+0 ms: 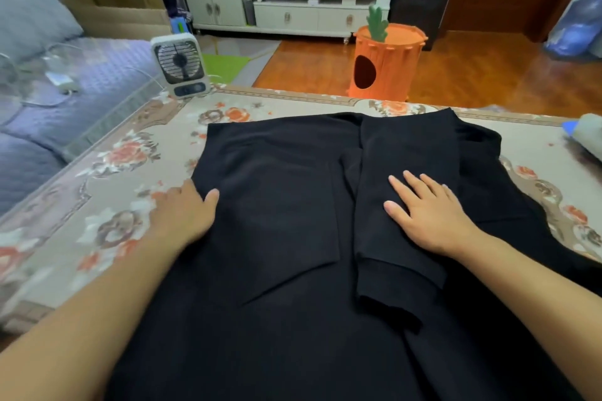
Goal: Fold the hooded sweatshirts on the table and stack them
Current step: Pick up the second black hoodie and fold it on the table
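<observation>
Both hands lie on the black sweatshirt [286,205], well apart from each other. Left hand [185,215] sits at about 9 o'clock of the garment, at its left edge; the thumb lies on top of the cloth and the fingers are hidden at or under the edge, so whether they grip it cannot be told. Right hand [426,212] rests flat at about 2 o'clock, fingers straight and spread, pressing on a folded-in sleeve [404,231] whose ribbed cuff points toward 6 o'clock.

Sweatshirt spreads over most of the table [107,179], which wears a floral cover. A small fan [180,67] stands on the table's corner at 11 o'clock. A pale roll [589,135] lies at the 2 o'clock edge.

Beyond the table at 12 o'clock stands an orange carrot-shaped bin [386,67] with a dark oval opening; its contents cannot be seen. Open cardboard boxes [120,6] sit at 10 o'clock, contents not visible. A sofa [65,101] runs along 9 o'clock.
</observation>
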### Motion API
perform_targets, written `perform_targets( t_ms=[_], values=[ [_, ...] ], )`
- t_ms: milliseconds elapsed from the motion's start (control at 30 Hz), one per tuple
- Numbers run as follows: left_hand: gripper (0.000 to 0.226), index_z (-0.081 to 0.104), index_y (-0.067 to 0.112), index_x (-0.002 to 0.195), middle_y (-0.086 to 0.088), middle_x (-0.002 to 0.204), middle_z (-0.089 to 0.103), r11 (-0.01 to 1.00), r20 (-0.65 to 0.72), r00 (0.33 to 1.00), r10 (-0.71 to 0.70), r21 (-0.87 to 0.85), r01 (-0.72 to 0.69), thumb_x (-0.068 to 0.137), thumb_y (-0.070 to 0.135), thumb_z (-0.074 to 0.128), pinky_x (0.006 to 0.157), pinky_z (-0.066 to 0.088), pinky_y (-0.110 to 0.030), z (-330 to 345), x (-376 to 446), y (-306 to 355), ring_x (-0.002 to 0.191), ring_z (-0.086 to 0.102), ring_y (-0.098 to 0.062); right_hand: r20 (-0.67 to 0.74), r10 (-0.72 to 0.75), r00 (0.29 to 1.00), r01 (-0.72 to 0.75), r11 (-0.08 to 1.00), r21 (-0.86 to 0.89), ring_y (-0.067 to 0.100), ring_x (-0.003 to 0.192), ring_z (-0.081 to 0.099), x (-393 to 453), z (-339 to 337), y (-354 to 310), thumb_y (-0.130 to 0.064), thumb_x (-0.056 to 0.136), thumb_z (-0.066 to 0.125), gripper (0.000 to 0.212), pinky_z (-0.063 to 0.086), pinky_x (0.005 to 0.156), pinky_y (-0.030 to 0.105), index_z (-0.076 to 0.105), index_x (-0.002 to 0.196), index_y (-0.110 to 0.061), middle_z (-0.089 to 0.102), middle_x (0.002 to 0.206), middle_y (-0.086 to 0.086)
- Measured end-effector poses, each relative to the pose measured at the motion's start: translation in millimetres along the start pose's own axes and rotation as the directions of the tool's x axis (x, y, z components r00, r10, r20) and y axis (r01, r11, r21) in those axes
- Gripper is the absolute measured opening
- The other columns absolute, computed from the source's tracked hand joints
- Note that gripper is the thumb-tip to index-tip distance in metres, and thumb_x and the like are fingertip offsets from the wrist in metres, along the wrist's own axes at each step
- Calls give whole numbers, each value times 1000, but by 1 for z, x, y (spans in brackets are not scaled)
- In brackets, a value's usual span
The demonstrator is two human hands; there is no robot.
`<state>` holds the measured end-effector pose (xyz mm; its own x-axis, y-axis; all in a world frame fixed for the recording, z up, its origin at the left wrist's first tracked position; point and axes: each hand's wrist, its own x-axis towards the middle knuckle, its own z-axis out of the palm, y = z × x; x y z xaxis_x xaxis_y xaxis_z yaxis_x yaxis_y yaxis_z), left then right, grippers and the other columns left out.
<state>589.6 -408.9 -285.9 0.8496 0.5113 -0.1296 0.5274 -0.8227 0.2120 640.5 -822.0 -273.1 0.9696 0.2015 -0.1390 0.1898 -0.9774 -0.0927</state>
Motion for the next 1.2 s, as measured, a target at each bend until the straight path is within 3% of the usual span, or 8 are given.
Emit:
perform_targets(
  t_ms=[167,333,500,700,800,967,1067,1200],
  values=[
    [56,43,4,141,-24,139,50,996,-41,999,18,-84,-22,102,46,46,102,40,-50,-16,89,35,128,44,-44,-57,114,992,-111,992,54,31,115,51,30,-35,-23,-59,98,23,54,46,92,43,65,108,-26,55,113,2],
    [46,55,-5,125,-26,131,57,982,-38,997,-68,-182,60,104,36,49,93,43,-43,-22,159,57,116,55,-42,-194,104,975,-89,993,82,36,122,46,108,-47,-34,-39,104,36,40,45,100,47,55,132,-18,50,134,11],
    [29,59,0,113,-24,118,63,994,-221,974,40,-87,-61,103,26,50,83,46,-44,-23,214,67,110,61,-43,31,220,975,-221,975,36,38,148,21,198,-38,-15,-59,99,28,67,24,119,54,19,158,-30,19,166,3],
    [37,47,4,133,-22,138,47,994,-284,953,104,53,-92,103,26,47,103,39,-53,-8,224,102,128,44,-42,148,385,911,-396,916,57,30,154,-6,230,-20,6,-75,94,14,72,0,119,62,1,158,-44,-11,167,-10],
    [49,50,14,139,-22,147,42,899,-348,829,439,170,-404,98,40,44,108,33,-56,0,166,121,131,40,-43,121,371,921,-380,923,61,31,154,-3,227,-25,4,-76,93,15,74,2,120,62,4,158,-43,-8,168,-9],
    [67,8,48,158,2,170,-1,759,119,767,630,116,-641,94,70,7,124,3,-54,29,10,104,156,-3,-30,-184,198,963,-172,974,146,30,151,19,178,-35,-25,-66,95,27,69,9,121,60,34,154,-31,23,165,1],
    [72,-1,49,157,6,170,-4,728,116,748,653,174,-663,89,72,-4,125,1,-51,40,-14,72,156,-10,-24,-220,20,975,-2,996,86,24,154,6,87,-41,-49,-64,97,26,62,0,122,53,30,154,-39,14,167,-4],
    [74,-3,49,157,2,170,-5,802,138,830,540,215,-557,88,74,-4,124,4,-53,36,-19,76,156,-7,-29,-46,58,997,-60,998,-34,22,154,-11,-59,-12,-22,-80,81,-7,84,-6,123,48,3,157,-46,-7,167,-13]
  ],
)
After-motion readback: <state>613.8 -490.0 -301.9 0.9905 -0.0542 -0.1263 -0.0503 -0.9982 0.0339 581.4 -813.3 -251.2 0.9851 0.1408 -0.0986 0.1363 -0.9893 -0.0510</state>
